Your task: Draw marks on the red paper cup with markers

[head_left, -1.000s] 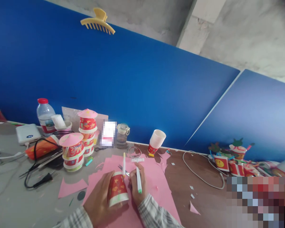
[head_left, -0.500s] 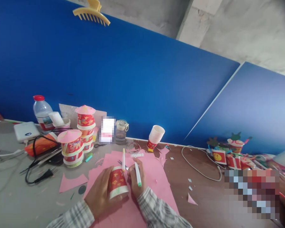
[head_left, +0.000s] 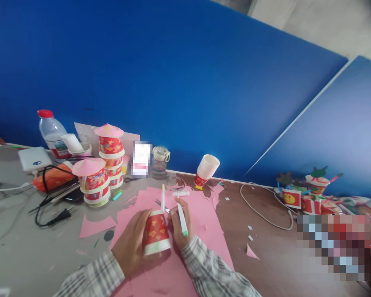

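My left hand (head_left: 132, 238) is wrapped around the side of a red patterned paper cup (head_left: 156, 230), whose white rim faces down and toward me and has a green tint. In my right hand (head_left: 179, 222) is a white marker (head_left: 182, 218) with a green end, slanting past the fingers, close to the cup's right side. Beneath both hands lies a stack of pink paper (head_left: 204, 243). Just behind the cup is a yellow-tipped marker (head_left: 163, 198), beside partly hidden scissors (head_left: 162, 206). A white marker (head_left: 181, 193) rests farther back on the paper.
Two stacked-cup towers with pink cone roofs (head_left: 89, 168) stand at left, near a water bottle (head_left: 53, 136), power bank (head_left: 34, 159) and black plug (head_left: 62, 216). Farther back are a glass jar (head_left: 160, 163) and nested cups (head_left: 207, 168). Decorated cups (head_left: 292, 199) and another person's hand are at right.
The view has tilted down and shifted, so the yellow hair clip is out of sight. The cup in my left hand has turned slightly. Both hands keep their holds.
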`<move>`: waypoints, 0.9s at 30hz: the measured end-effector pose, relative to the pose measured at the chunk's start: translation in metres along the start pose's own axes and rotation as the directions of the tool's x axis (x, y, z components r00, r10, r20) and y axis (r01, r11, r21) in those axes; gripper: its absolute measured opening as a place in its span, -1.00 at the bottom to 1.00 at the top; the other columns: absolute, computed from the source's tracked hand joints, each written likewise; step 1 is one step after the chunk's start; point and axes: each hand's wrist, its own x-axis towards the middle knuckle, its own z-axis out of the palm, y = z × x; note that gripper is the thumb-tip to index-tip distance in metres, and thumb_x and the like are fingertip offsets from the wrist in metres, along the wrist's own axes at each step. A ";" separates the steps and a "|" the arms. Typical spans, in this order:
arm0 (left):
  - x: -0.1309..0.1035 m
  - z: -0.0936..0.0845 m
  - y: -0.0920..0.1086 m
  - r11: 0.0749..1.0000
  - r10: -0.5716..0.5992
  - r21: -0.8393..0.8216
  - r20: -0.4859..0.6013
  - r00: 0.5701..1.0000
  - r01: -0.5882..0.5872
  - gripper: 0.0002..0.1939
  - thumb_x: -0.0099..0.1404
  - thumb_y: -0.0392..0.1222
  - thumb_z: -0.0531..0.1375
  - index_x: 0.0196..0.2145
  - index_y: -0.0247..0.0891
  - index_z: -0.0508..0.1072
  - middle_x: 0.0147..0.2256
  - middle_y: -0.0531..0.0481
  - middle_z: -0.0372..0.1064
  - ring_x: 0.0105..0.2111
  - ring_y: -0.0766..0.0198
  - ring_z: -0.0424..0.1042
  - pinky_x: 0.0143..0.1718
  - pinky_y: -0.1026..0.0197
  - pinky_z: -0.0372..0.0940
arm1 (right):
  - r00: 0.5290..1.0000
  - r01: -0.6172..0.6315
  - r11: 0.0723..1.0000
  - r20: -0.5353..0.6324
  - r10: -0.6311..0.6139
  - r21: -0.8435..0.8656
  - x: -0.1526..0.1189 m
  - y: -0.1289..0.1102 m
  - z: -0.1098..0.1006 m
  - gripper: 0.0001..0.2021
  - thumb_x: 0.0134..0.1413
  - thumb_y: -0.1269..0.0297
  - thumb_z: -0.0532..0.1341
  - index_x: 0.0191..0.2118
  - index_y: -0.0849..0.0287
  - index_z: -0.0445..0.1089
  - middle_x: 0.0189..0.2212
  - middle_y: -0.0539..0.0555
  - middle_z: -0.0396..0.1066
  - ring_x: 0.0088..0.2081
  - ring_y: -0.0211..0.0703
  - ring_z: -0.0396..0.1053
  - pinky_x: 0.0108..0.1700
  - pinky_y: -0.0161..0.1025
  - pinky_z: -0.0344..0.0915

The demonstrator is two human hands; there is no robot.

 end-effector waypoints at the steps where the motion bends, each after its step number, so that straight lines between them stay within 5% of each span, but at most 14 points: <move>1: 0.001 -0.001 0.002 1.000 0.003 -0.012 -0.004 1.000 -0.003 -0.03 -0.20 0.33 0.18 0.06 -0.18 -0.07 -0.03 -0.15 0.15 -0.05 -0.04 0.16 -0.09 -0.05 0.23 | 1.000 -0.003 1.000 0.004 0.003 -0.010 0.000 0.000 0.000 -0.71 -0.04 0.32 0.10 -0.12 0.10 0.22 -0.67 -0.15 0.25 -0.77 -0.32 0.11 -0.72 -0.40 0.14; 11: 0.006 -0.002 0.003 0.999 0.045 -0.004 -0.005 0.999 -0.045 -0.06 -0.20 0.28 0.21 0.05 -0.17 -0.04 -0.07 -0.14 0.18 -0.10 -0.07 0.21 -0.15 -0.07 0.27 | 0.998 0.027 1.000 0.058 -0.028 0.001 -0.002 -0.007 -0.002 -0.72 -0.01 0.28 0.09 -0.11 0.10 0.20 -0.65 -0.14 0.27 -0.77 -0.33 0.12 -0.72 -0.40 0.14; 27: 0.009 -0.002 -0.001 0.996 0.006 -0.090 0.047 0.999 -0.001 -0.10 -0.20 0.19 0.27 0.02 -0.16 -0.03 -0.10 -0.09 0.19 -0.11 0.02 0.21 -0.13 -0.04 0.24 | 0.986 -0.040 0.994 0.163 0.023 0.105 -0.022 -0.059 0.003 -0.70 0.02 0.11 0.07 -0.12 0.10 0.22 -0.67 -0.10 0.29 -0.68 -0.22 0.20 -0.62 -0.31 0.22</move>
